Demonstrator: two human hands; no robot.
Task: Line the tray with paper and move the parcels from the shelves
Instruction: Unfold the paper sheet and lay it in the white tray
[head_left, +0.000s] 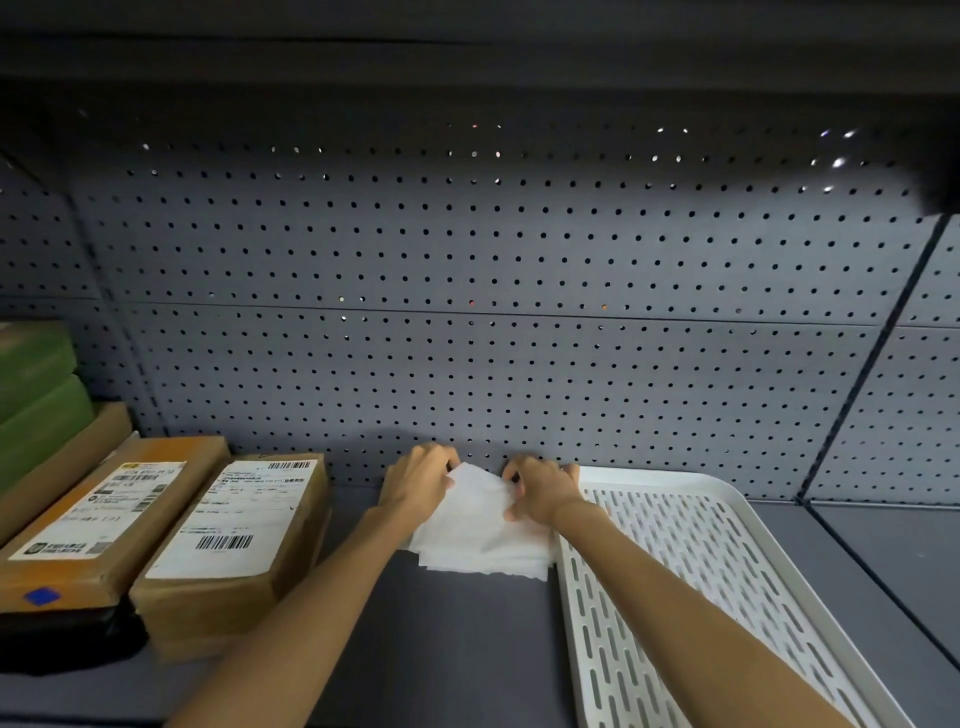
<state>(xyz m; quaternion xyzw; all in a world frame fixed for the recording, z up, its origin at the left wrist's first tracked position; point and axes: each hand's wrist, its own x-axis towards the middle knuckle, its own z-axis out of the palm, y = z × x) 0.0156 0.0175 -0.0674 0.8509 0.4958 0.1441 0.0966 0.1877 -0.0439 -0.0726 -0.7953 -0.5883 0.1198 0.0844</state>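
A small stack of white paper sheets (480, 535) lies on the grey shelf, just left of the white slotted tray (691, 561). My left hand (423, 475) and my right hand (540, 488) both pinch the far edge of the top sheet, which is lifted off the stack. The tray holds nothing. Two brown parcels with white shipping labels sit at the left: one (236, 545) near the middle, the other (104, 519) further left with a blue sticker on its front.
Green boxes (36, 395) and a brown carton are stacked at the far left. A black object (67, 639) lies under the left parcel. The grey pegboard back wall (493, 322) rises behind, with a shelf overhead. Bare grey shelf (893, 561) extends right of the tray.
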